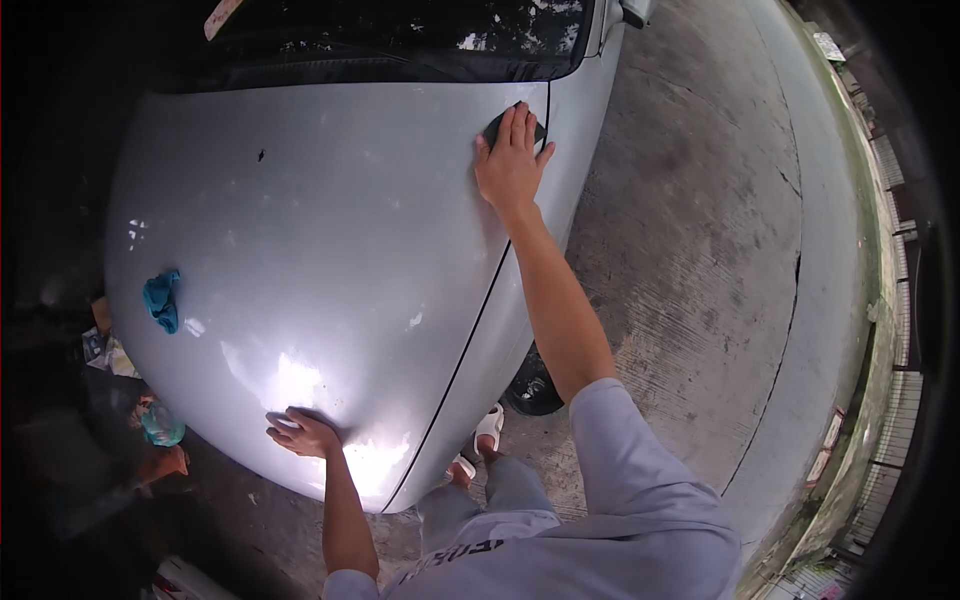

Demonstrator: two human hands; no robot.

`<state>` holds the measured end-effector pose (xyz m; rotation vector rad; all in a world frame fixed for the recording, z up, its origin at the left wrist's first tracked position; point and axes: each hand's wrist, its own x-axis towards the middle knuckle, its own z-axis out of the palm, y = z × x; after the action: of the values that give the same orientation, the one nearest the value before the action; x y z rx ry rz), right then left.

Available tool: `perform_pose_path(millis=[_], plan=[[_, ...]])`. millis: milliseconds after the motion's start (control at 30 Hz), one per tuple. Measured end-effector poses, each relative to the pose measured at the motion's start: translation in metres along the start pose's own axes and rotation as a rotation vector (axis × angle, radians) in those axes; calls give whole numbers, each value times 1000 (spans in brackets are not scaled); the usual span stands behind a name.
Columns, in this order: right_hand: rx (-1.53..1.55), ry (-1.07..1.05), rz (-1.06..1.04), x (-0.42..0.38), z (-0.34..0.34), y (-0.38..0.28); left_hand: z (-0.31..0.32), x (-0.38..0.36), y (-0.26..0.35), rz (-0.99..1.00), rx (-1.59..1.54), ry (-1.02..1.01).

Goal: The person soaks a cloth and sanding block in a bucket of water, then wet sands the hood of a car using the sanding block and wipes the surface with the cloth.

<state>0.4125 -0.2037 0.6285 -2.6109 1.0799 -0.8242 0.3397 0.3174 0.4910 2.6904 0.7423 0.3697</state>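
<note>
My right hand [514,168] lies over a dark flat pad [496,127], pressing it to the silver car hood [350,210] near the corner below the windshield. Its fingers spread across the pad, which sticks out on both sides; whether it is a sponge or a folded cloth I cannot tell. Close to the hood's front edge, my left hand [305,435] rests on the metal with fingers apart and nothing in them. Bright glare surrounds that hand. A crumpled blue cloth [162,301] sits on the hood's far left side.
The windshield [400,40] borders the hood at the top. A front tire [534,388] shows below the fender. Concrete pavement [690,200] runs along the right. On the ground at left are a tied plastic bag [162,424] and an orange-red object [162,464].
</note>
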Motion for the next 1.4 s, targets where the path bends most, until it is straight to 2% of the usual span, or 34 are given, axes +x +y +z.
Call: perform_pose_path(millis=[33, 100, 133, 167, 267, 333, 400, 467, 567, 600, 667, 700, 733, 800, 867, 900, 933, 1033, 1100, 1133, 1200, 1233, 1300, 1400], plan=[[-22, -50, -43, -37, -5, -10, -1, -1, 1, 5, -10, 4], [-48, -108, -114, -57, -15, -6, 1, -1, 0, 2, -12, -4], [-61, -170, -171, -58, -16, -4, 2, 1, -1, 10, -4, 0], [-67, -124, -161, -29, -13, 5, 4, 0, -2, 1, -4, 19], [-82, -41, 194, 71, 3, 12, 7, 1, -4, 33, -17, 68], [-135, 95, 204, 56, 27, -30, 12, 3, -10, 23, -6, 70], [-63, -31, -172, 17, 47, -91, 7, 1, -6, 2, 11, 37], [-49, -263, -461, 8, 58, -125, 6, 5, -4, 7, 0, 28], [-37, -283, -547, 36, 21, -48, -4, -5, 0, -2, -19, -3], [-33, -169, -465, 41, 8, -6, -3, -3, 3, 10, -43, 5], [-59, -142, -179, 48, -12, 50, 2, -2, -2, -1, -19, 13], [-103, -86, -165, 49, 0, 51, -1, -4, 7, -33, -2, -5], [-102, -97, -167, 45, 7, 29, -3, -4, 8, -54, 19, -28], [-159, -32, -335, 39, 36, -38, 3, -1, 4, -33, -1, -4], [-120, -92, -491, 43, 65, -107, 0, -4, 2, -11, -51, 12], [-145, -147, -537, 55, 68, -124, -4, -4, 4, -36, -45, -17], [-177, -199, -587, 62, 69, -128, 1, -5, 3, 6, -56, 70], [-70, -180, -515, 19, 27, -66, 0, -6, 0, -3, -65, 49], [-9, -133, -256, -70, -4, -40, -2, -5, 5, -9, -86, -22], [2, -160, -233, -130, -15, -38, -2, -5, 8, -14, -94, -22], [26, -449, -225, -246, -47, -57, -7, -5, 9, -36, -103, -52], [26, -450, -218, -253, -54, -51, -10, -6, 11, -35, -100, -64], [-44, -509, -510, -250, -62, -29, -7, -3, 11, -28, -84, -53], [-29, -190, -251, -78, -35, 22, 3, -2, -1, -17, -53, -32]])
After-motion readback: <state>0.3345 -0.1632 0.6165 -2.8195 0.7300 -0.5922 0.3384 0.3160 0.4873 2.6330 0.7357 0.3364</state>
